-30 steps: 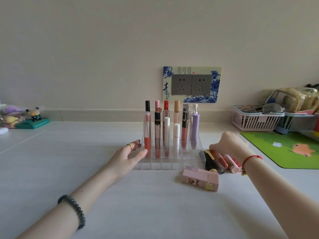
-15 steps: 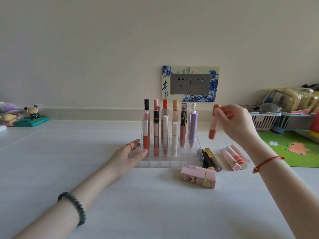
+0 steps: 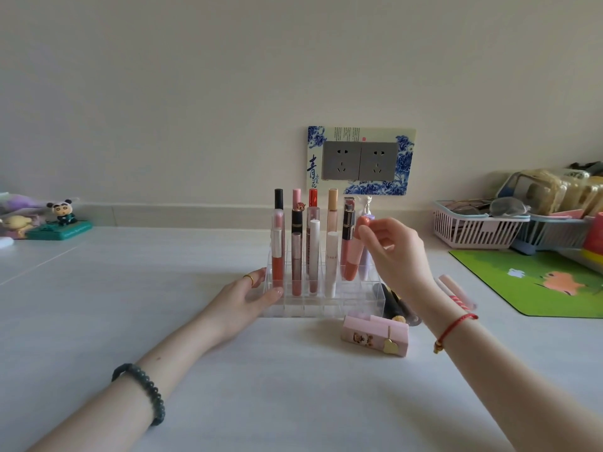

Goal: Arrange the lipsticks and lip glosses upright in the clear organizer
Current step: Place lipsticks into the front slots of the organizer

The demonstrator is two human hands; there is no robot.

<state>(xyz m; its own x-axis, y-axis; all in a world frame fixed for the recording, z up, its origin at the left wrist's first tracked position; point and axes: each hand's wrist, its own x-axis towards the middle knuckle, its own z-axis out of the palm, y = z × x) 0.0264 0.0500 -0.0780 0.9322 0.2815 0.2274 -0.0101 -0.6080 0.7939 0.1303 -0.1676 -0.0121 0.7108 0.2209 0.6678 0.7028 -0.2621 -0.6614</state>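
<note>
Clear acrylic organizer (image 3: 375, 290) sits mid-desk, pretty much straight below the blue-and-white socket plate (image 3: 360, 159) on the wall. It's already holding a bunch of tubes standing upright in the far and middle rows: an orange gloss (image 3: 277, 252) at the left end, a white tube (image 3: 332, 265) near the middle, a black-capped one (image 3: 278, 199) at the far left. The near row of slots looks unfilled.

The right hand (image 3: 396, 252) pinches the top of a coral-pink lip gloss (image 3: 354, 252) between thumb and fingers, and the tube hangs slightly tilted with its lower end down among the slots at the right side of the organizer, just in front of a lilac tube (image 3: 364, 262). Can't tell if it's fully seated. The left hand (image 3: 248, 295) lies open and flat against the organizer's left wall, thumb touching the near corner, not holding anything.

Still lying on the white desk (image 3: 163, 288), just right of the organizer: a black tube (image 3: 390, 301) and a couple of pink striped ones (image 3: 456, 293), partly hidden by the right wrist. A pink box (image 3: 375, 334) lies close in front of the organizer's right end. Far right there's a white basket (image 3: 473, 228) and a green mat (image 3: 538, 282).
</note>
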